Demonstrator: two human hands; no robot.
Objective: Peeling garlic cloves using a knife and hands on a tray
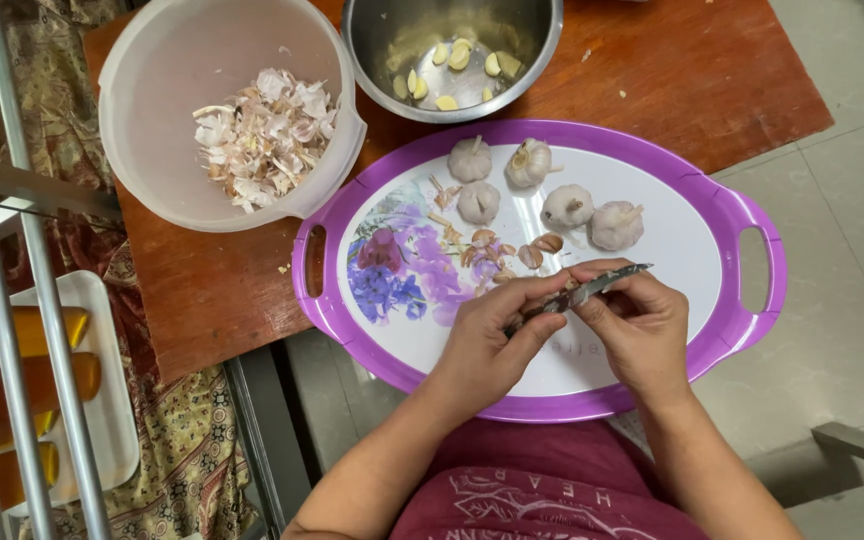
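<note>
Hands hold knife, tip apparently pointing up-right.

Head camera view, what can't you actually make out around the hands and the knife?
- Knife handle: hidden inside the left hand.
- Garlic clove being peeled: covered by fingers of the right hand.
- Steel bowl: far rim cut off by the top edge.
- Orange pieces at left: behind metal bars, kind unclear.

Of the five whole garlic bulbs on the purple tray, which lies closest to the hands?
The rightmost garlic bulb, at the end of the lower row. It sits just above the right hand; the other four lie farther left or higher on the tray.
</note>
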